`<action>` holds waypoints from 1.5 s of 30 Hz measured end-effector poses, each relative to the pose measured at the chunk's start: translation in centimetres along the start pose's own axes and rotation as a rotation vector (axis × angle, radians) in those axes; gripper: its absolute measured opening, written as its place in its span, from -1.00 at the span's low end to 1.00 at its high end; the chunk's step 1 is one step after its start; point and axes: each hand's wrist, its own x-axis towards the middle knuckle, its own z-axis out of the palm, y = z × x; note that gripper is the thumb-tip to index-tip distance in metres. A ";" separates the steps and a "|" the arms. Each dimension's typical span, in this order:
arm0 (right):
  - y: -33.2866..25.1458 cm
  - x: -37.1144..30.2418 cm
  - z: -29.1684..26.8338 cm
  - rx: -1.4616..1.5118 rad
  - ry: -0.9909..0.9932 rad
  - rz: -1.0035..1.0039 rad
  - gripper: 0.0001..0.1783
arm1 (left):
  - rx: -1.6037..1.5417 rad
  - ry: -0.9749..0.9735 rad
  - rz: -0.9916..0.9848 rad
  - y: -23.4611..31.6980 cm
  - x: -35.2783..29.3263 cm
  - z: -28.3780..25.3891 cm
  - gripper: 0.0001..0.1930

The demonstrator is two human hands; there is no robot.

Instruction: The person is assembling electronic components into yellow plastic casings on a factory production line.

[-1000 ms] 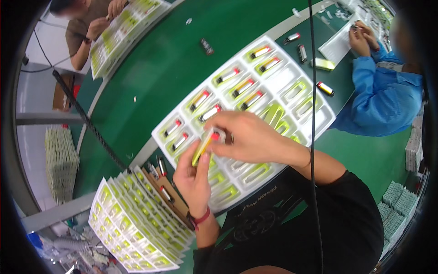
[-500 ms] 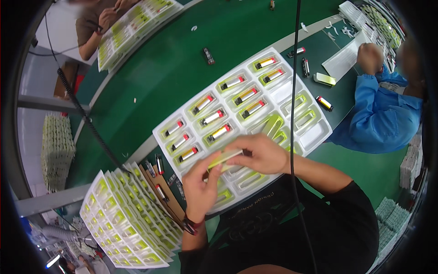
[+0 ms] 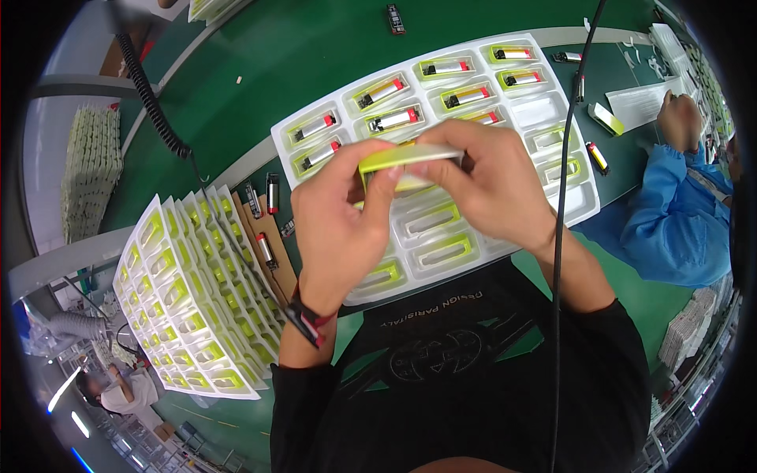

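Observation:
Both my hands hold a yellow-green and white plastic casing (image 3: 414, 158) by its ends, above a white compartment tray (image 3: 540, 113). My left hand (image 3: 335, 217) pinches the left end between thumb and fingers. At the other end, my right hand (image 3: 493, 181) grips it with thumb and fingertips. In the tray's far compartments lie small silver cylindrical batteries (image 3: 465, 96) with red ends and black parts, several set in yellow-green casings. Nearer compartments hold casings (image 3: 445, 251) without batteries. My hands hide the tray's middle.
Stacked white trays of casings (image 3: 189, 315) lean at left beside a cardboard piece (image 3: 264, 240) with loose batteries. A black cable (image 3: 561, 236) hangs in front of my right arm. At right, a person in a blue sleeve (image 3: 658, 221) sits near another loose casing (image 3: 605, 118).
My hands have come up nearer to the camera with the casing, which now looks larger and more level. The whole view has shifted, so the tray appears higher. Both hands keep their hold.

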 end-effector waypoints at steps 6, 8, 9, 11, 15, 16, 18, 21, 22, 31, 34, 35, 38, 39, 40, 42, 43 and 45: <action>2.2 0.3 -2.3 -0.192 -0.271 -0.282 -0.70 | -0.127 -0.258 -0.082 -1.2 0.0 -1.2 -0.73; 2.7 -0.7 -1.8 -0.170 -0.184 -0.408 -0.68 | -0.086 -0.256 -0.081 -1.1 -0.7 -0.9 -0.72; 3.2 -1.4 -1.3 -0.240 -0.139 -0.428 -0.63 | -0.025 -0.239 -0.013 -1.2 -1.0 -0.3 -0.72; 3.4 -2.1 -0.6 -0.284 -0.028 -0.464 -0.61 | 0.121 -0.158 0.114 -1.8 -1.6 0.5 -0.73; 4.6 -2.5 0.7 -0.417 0.162 -0.474 -0.60 | 0.333 -0.128 0.376 -4.0 0.2 1.5 -0.69; 4.7 -2.4 1.1 -0.446 0.188 -0.461 -0.62 | 0.295 -0.089 0.445 -4.5 0.5 1.6 -0.68; 4.0 -1.9 -0.2 -0.432 0.245 -0.637 -0.53 | 0.221 -0.013 0.583 -5.1 1.2 1.6 -0.64; 2.7 -1.8 -0.8 -0.400 0.291 -0.809 -0.45 | -0.104 0.113 0.514 -5.7 0.8 2.9 -0.58; 2.2 -2.0 -0.9 -0.403 0.299 -0.846 -0.44 | -0.121 0.127 0.536 -6.0 0.8 3.1 -0.57; 1.4 -2.5 -1.3 -0.461 0.214 -0.646 -0.42 | -0.423 0.097 0.434 -5.9 -0.2 3.7 -0.63; 2.4 -2.5 -1.7 -0.457 0.211 -0.527 -0.43 | -0.088 0.075 0.423 -6.3 -0.4 2.5 -0.67; 3.3 -2.6 -1.6 -0.459 0.208 -0.505 -0.44 | -0.052 0.063 0.419 -5.9 -0.1 3.0 -0.67; 4.2 -2.7 -1.7 -0.452 0.290 -0.424 -0.50 | 0.055 0.030 0.418 -4.4 1.2 4.2 -0.68; 4.2 -2.8 -1.8 -0.461 0.320 -0.392 -0.51 | 0.076 0.015 0.424 -4.1 1.8 4.6 -0.68; 4.5 -2.7 -1.8 -0.457 0.348 -0.366 -0.52 | 0.110 0.004 0.428 -3.9 2.2 4.7 -0.69; 5.5 -2.5 -2.1 -0.454 0.353 -0.347 -0.57 | 0.124 -0.036 0.401 -3.8 3.3 5.4 -0.67; 6.4 -2.3 -2.7 -0.457 0.324 -0.335 -0.59 | 0.142 -0.075 0.383 -3.6 4.2 5.7 -0.67; 8.5 -1.8 -5.1 -0.435 0.248 -0.313 -0.64 | 0.324 -0.275 0.364 -2.4 6.4 5.3 -0.69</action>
